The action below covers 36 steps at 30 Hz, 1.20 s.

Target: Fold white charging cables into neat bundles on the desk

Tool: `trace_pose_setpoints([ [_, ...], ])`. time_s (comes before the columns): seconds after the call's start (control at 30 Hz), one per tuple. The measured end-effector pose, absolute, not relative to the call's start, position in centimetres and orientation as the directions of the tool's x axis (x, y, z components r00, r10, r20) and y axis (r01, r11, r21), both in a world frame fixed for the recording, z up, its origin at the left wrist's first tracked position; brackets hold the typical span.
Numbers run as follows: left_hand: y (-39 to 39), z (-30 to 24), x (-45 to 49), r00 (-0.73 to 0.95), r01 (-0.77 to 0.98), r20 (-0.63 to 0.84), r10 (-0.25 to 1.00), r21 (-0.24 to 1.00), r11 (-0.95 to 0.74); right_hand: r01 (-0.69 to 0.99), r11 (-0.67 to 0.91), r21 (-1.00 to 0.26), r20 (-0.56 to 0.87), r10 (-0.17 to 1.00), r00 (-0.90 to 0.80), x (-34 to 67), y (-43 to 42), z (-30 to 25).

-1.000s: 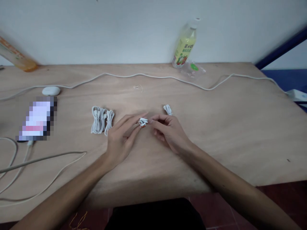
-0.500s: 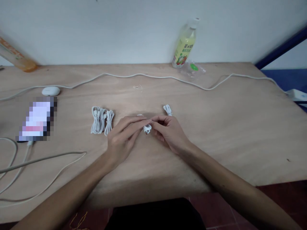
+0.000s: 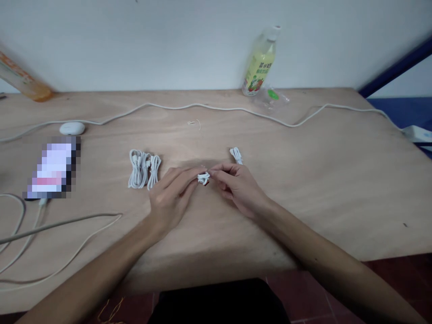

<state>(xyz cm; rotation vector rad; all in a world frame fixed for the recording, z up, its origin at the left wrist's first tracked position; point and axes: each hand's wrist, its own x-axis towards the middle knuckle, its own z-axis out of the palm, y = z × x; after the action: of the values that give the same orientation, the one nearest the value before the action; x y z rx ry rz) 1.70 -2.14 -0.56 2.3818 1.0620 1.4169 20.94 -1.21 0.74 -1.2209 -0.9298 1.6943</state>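
A small coiled white cable (image 3: 203,178) is gripped at its left side by my left hand (image 3: 171,191), fingers closed over it and partly covering it. From the right, my right hand (image 3: 239,185) pinches with thumb and forefinger at the coil's edge; what lies in the pinch is too small to make out. Just beyond my right hand lies another bundled white cable (image 3: 236,155), its near end hidden by the hand. Left of my left hand, white cable bundles (image 3: 137,170) rest side by side on the wooden table (image 3: 303,180).
A phone (image 3: 52,166) with a charging cord and a white earbud case (image 3: 72,128) are at left. One long white cord (image 3: 216,108) crosses the back. Against the wall lean a yellow drink bottle (image 3: 259,67) and an orange one (image 3: 30,83). Thin white scraps (image 3: 194,123) lie mid-table.
The cable coil has turned and shifted slightly left, so more of its loops show. My right fingertips have drawn slightly apart from my left fingers.
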Motion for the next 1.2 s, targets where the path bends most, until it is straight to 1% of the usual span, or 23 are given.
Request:
trace_pose_setpoints([
  [0.13,-2.2,-0.7,1.7,0.267,0.486,0.693,0.670,0.504,-0.714,-0.253,-0.433,-0.865,-0.384,0.897,-0.221,20.9,-1.3,1.0],
  [0.23,-2.2,-0.8,1.6,0.249,0.455,0.642,0.725,0.583,-0.673,-0.251,-0.439,-0.863,-0.391,0.894,-0.219,20.9,-1.3,0.9],
  [0.4,-1.8,-0.7,1.6,0.170,0.370,0.499,0.850,0.767,-0.524,-0.209,-0.365,-0.907,-0.327,0.925,-0.193,20.9,-1.3,0.6],
  [0.53,-1.5,-0.9,1.7,0.117,0.277,0.434,0.893,0.849,-0.449,-0.193,-0.275,-0.942,-0.251,0.958,-0.138,20.8,-1.3,0.6],
  [0.6,-1.5,-1.0,1.7,0.111,0.246,0.413,0.904,0.870,-0.428,-0.203,-0.255,-0.946,-0.233,0.965,-0.123,20.8,-1.3,0.6],
  [0.7,-1.4,-1.0,1.7,0.119,0.222,0.388,0.914,0.887,-0.406,-0.209,-0.265,-0.941,-0.237,0.960,-0.148,20.8,-1.3,0.7],
  [0.9,-1.3,-0.8,1.6,0.179,0.240,0.365,0.914,0.884,-0.400,-0.218,-0.380,-0.899,-0.338,0.918,-0.207,21.1,-1.1,1.0],
  [1.03,-1.3,-0.6,1.5,0.197,0.243,0.363,0.911,0.882,-0.404,-0.231,-0.428,-0.874,-0.379,0.897,-0.229,21.4,-0.9,1.5],
  [1.2,-1.3,-0.8,1.5,0.204,0.211,0.308,0.929,0.913,-0.349,-0.189,-0.496,-0.848,-0.433,0.852,-0.294,22.1,-0.5,1.7],
])
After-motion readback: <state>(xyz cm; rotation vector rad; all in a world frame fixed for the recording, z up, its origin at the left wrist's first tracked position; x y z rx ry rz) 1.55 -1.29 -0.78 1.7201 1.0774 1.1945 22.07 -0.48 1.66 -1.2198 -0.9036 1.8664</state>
